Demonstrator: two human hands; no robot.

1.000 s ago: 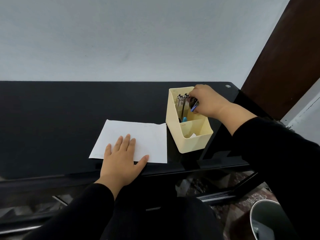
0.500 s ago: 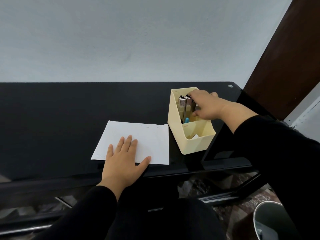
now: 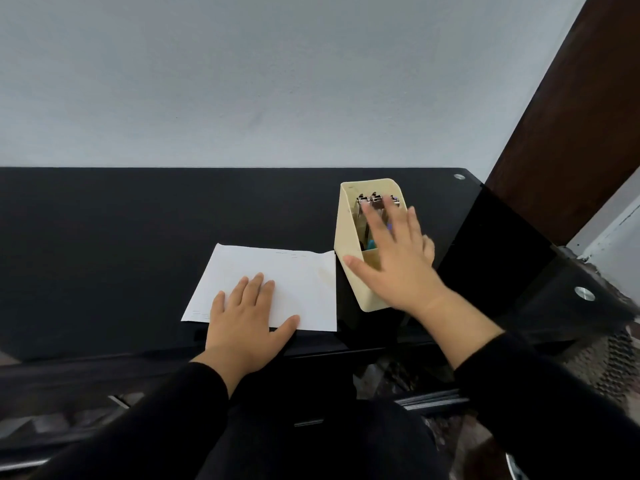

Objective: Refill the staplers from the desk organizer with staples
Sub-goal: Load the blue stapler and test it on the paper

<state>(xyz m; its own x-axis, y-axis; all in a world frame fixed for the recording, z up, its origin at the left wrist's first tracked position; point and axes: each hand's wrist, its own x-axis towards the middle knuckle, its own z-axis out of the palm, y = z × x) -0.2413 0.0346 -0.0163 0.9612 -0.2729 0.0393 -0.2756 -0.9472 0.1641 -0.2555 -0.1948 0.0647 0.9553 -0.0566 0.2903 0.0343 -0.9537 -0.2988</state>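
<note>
Nearest the counter's (image 3: 104,244) front edge, the left hand (image 3: 247,323) is lying flat, its fingers straight and close together, pressing on the near edge of a white sheet of paper (image 3: 298,271). At 3 o'clock from the sheet, just beside it, the cream desk organizer (image 3: 347,240) is standing on the black surface. The right hand (image 3: 398,268) is hovering over its near compartment, fingers spread wide and gripping nothing. Toward 12 o'clock, in the far compartment, the staplers (image 3: 375,198) are standing upright.
</note>
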